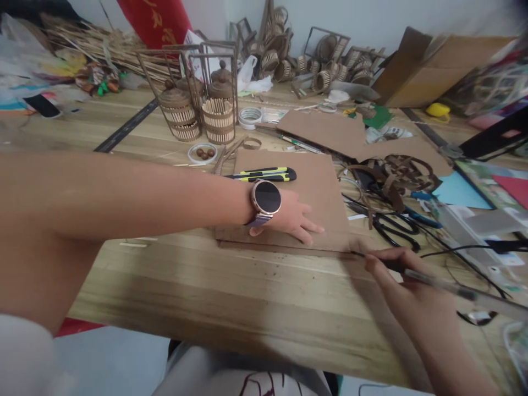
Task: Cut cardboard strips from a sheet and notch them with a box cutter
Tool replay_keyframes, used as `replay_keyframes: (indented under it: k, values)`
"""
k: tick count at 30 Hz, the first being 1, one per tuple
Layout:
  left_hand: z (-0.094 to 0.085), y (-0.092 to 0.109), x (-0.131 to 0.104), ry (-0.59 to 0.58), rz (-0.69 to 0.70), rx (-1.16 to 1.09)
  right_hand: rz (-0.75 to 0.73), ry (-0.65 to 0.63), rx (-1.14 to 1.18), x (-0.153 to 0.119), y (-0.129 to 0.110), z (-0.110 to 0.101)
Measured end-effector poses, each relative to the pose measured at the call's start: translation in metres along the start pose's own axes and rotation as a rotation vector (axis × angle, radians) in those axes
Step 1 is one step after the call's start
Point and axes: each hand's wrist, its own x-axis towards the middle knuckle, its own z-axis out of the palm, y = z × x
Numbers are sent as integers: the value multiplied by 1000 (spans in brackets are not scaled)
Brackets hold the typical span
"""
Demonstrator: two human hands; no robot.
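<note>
My left hand (291, 217), with a watch (267, 197) on its wrist, lies palm down with fingers spread on a flat piece of brown cardboard (322, 192). A dark line runs along the cardboard's near edge. My right hand (412, 291) grips a pen (433, 279), slightly blurred, whose dark tip meets the near right corner of the cardboard. Behind the left wrist, a black and yellow-green utility knife (284, 175) rests on the cardboard.
Scissors (396, 228) and a tangle of brown strips (408, 176) lie right of the cardboard. Small slatted wooden buckets (218, 122) in frames stand behind, near a tape roll (249, 117) and a dish of brown balls (202, 154). A cardboard box (441, 71) sits at back right.
</note>
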Motion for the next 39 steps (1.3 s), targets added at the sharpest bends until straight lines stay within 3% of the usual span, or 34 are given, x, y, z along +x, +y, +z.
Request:
replay_keyframes:
  k: [2, 4, 8, 12, 14, 17, 19, 24, 29, 36, 39]
  values:
    - [-3, 2, -3, -33, -3, 23, -63, -1, 48, -4, -12, 4]
    - [-6, 4, -7, -58, -7, 44, -161, -89, 144, -11, -33, 16]
    - [-9, 5, -10, -71, -5, 85, -260, -322, 244, -24, -77, 53]
    - [-5, 2, -7, -70, 24, 164, -334, -399, 357, -29, -101, 86]
    - [1, 0, -3, -19, 14, 150, -331, -436, 395, -29, -106, 98]
    - [12, -3, 3, 159, -30, 73, -337, -458, 406, -29, -111, 111]
    - [15, -4, 5, 196, -38, 73, -362, -445, 410, -29, -115, 117]
    - [10, -1, 2, 57, -27, 164, -414, -452, 386, -29, -120, 126]
    - [3, 2, -4, 58, -18, 165, -455, -439, 371, -28, -121, 132]
    - [-11, 9, -12, -61, -68, 121, -501, -413, 331, -29, -121, 139]
    - [-9, 7, -12, -28, -83, 50, -515, -402, 319, -29, -119, 138]
